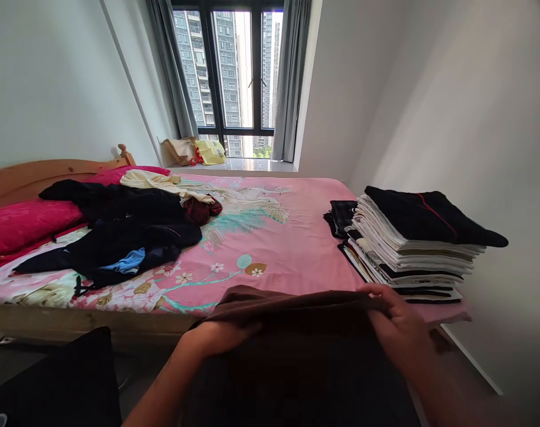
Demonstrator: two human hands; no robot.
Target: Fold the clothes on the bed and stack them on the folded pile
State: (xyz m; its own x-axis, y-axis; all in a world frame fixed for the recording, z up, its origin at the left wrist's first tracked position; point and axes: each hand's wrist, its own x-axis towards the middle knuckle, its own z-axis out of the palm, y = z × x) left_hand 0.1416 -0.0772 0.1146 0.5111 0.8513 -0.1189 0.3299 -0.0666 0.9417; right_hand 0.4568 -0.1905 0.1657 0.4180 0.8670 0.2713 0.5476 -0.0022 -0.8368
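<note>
Our L hand (223, 337) & R hand (397, 323) grip dk-brown garment (292, 303); prob. folding step; we'd next need edges aligned.

Dark brown cloth (292, 301) held up before the bed (297, 231) — left grip (221, 338) at its left side, right grip (397, 320) at its upper right corner. Folded clothes (412, 258) stand stacked at the bed's right end, black piece (399, 214) on top. Loose dark clothing (136, 219) lies heaped at left, beside a red pillow (29, 224). Window (228, 71) beyond — grey curtains (292, 77) at both sides.
</note>
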